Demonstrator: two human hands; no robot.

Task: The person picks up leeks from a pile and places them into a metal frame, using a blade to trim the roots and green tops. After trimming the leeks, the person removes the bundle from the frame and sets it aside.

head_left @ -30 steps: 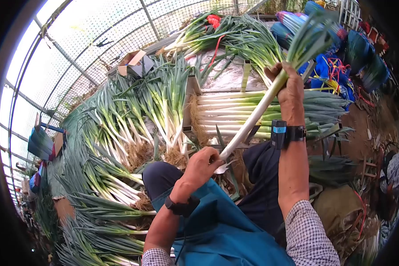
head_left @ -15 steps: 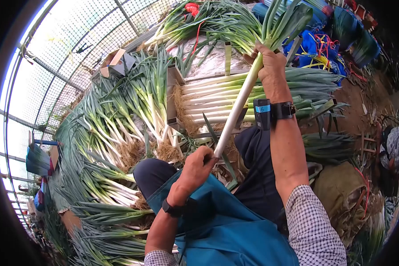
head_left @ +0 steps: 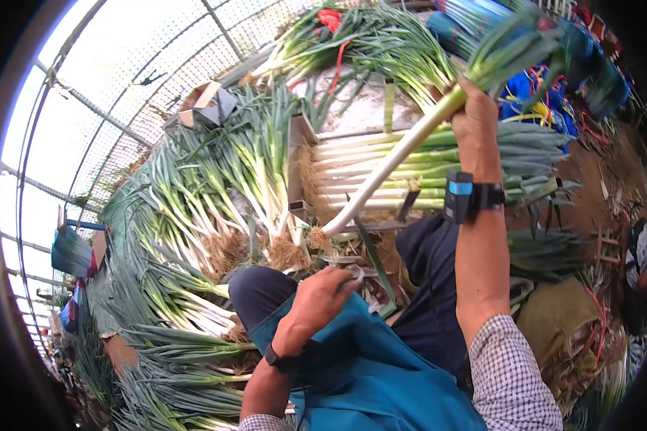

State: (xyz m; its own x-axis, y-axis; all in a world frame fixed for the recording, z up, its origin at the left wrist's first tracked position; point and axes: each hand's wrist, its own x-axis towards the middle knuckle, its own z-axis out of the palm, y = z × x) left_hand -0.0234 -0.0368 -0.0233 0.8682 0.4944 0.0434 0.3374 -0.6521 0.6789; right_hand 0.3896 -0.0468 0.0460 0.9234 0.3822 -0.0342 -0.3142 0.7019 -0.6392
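My right hand (head_left: 476,115) is closed round the green upper part of a long leek (head_left: 388,176). The leek slants down to the left, its root tuft (head_left: 317,238) hanging clear of my left hand. Over my lap, my left hand (head_left: 325,296) has its fingers curled on a thin, pale, filmy scrap (head_left: 356,274) that looks like leek skin. Behind the held leek, a stack of leeks (head_left: 345,159) lies in a frame (head_left: 300,154) with the roots at its left end.
Loose leeks (head_left: 187,208) with roots spread on the left, and more leeks (head_left: 388,43) lie at the back. An open box (head_left: 207,104) stands at the back left. Blue bundles (head_left: 582,54) and blue cords (head_left: 528,97) are at the far right, near a brownish sack (head_left: 557,323).
My right hand has moved the leek up and to the right. My left hand has come off its lower end and now holds the filmy scrap. The view has shifted slightly.
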